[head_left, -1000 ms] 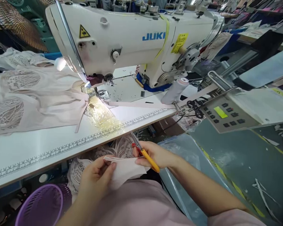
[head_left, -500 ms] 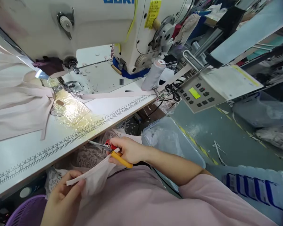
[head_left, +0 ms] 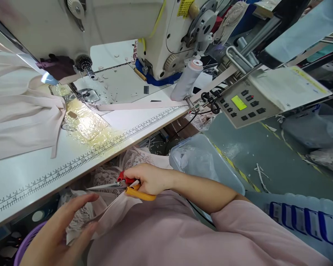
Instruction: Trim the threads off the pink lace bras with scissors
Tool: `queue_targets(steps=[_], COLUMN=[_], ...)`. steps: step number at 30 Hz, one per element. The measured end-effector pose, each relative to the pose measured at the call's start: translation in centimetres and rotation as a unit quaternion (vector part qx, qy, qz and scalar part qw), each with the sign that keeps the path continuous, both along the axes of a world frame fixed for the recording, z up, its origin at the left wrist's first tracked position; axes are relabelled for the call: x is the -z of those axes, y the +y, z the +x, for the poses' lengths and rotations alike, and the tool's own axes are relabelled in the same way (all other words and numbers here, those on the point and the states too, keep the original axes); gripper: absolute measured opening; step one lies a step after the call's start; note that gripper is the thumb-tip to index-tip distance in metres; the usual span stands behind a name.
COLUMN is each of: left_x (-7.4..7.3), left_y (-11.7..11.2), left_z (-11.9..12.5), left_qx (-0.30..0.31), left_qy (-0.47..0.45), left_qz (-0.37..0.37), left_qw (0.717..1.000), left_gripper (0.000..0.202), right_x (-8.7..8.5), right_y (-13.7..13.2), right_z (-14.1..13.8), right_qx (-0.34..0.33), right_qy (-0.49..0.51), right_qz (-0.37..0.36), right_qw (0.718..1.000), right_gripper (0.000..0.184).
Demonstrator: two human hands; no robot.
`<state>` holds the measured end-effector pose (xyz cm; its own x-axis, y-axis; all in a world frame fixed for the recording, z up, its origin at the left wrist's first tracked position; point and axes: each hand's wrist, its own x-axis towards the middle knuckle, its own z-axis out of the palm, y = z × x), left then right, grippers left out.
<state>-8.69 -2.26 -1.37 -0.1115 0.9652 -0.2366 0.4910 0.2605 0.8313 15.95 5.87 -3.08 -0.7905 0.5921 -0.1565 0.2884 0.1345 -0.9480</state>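
My right hand [head_left: 154, 179] is closed around a pair of scissors [head_left: 141, 193] with one red and one orange handle. Their blades point left, just below the table edge. An edge of pale pink fabric [head_left: 118, 210] runs up to that hand beside the orange handle; whether the fingers also pinch it is hidden. At lower left, my left hand [head_left: 55, 231] has its thumb and forefinger spread apart, close to the fabric's lower end. Pale lace fabric [head_left: 107, 176] lies in my lap behind the blades.
A sewing machine [head_left: 122, 24] stands over the white table [head_left: 34, 175], whose front edge carries a printed ruler. Pink fabric [head_left: 19, 122] lies at left. A thread cone [head_left: 187, 79] and control box [head_left: 246, 99] are at right, above a clear plastic bin [head_left: 227, 171]. A purple basket [head_left: 26, 242] sits lower left.
My left hand has let go of the fabric edge, its thumb and forefinger parting. The scissors have shifted slightly left, and more of their blades shows. The view has tipped downward a little.
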Motion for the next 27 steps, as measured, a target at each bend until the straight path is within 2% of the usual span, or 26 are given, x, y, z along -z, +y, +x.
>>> queue_targets(steps=[2, 3, 5, 6, 9, 13, 16, 18, 21, 23, 25, 27], left_x=[-1.4, -1.9, -2.4, -2.3, -1.7, -1.2, -1.1, -1.1, -1.2, -1.3, -1.8, -2.6], left_y=[0.8, 1.3, 2.3, 2.7, 3.5, 3.6, 3.7, 3.8, 3.9, 3.9, 3.7, 3.4], left_z=[1.4, 2.3, 4.0, 4.6, 5.0, 4.1, 3.8, 3.8, 3.8, 3.6, 3.3, 3.0], left_qx=[0.112, 0.156, 0.22, 0.232, 0.207, 0.133, 0.106, 0.109, 0.097, 0.091, 0.094, 0.083], left_qy=[0.11, 0.146, 0.151, 0.129, 0.024, -0.092, -0.121, -0.112, -0.095, -0.081, -0.076, -0.12], left_qz=[0.045, 0.03, -0.034, -0.052, -0.076, -0.141, -0.18, -0.175, -0.173, -0.163, -0.145, -0.173], left_qw=[0.987, 0.976, 0.963, 0.963, 0.975, 0.977, 0.971, 0.972, 0.976, 0.979, 0.982, 0.974], left_gripper=[0.046, 0.039, 0.027, 0.025, 0.024, 0.026, 0.027, 0.028, 0.028, 0.029, 0.031, 0.033], right_x=[-0.6, -0.8, -1.0, -1.0, -0.6, 0.1, 0.7, 1.1, 1.4, 1.3, 0.9, 0.3], right_y=[0.3, 0.4, 0.4, 0.3, 0.0, -1.3, -2.7, -3.7, -4.4, -4.3, -3.9, -3.5], right_z=[-0.5, -0.8, -1.2, -1.4, -1.1, -0.2, -0.2, -0.7, -1.9, -2.5, -2.8, -2.6], right_qx=[-0.028, -0.038, -0.045, -0.036, 0.049, 0.151, 0.189, 0.21, 0.242, 0.256, 0.249, 0.219], right_qy=[0.004, 0.005, 0.006, 0.008, 0.018, 0.081, 0.124, 0.135, 0.136, 0.119, 0.122, 0.146], right_qz=[-0.012, -0.012, -0.01, -0.018, -0.07, -0.1, -0.095, -0.102, -0.138, -0.16, -0.198, -0.249], right_qw=[1.0, 0.999, 0.999, 0.999, 0.996, 0.98, 0.969, 0.963, 0.951, 0.946, 0.94, 0.932], right_gripper=[0.016, 0.016, 0.016, 0.017, 0.024, 0.052, 0.068, 0.072, 0.069, 0.058, 0.046, 0.043])
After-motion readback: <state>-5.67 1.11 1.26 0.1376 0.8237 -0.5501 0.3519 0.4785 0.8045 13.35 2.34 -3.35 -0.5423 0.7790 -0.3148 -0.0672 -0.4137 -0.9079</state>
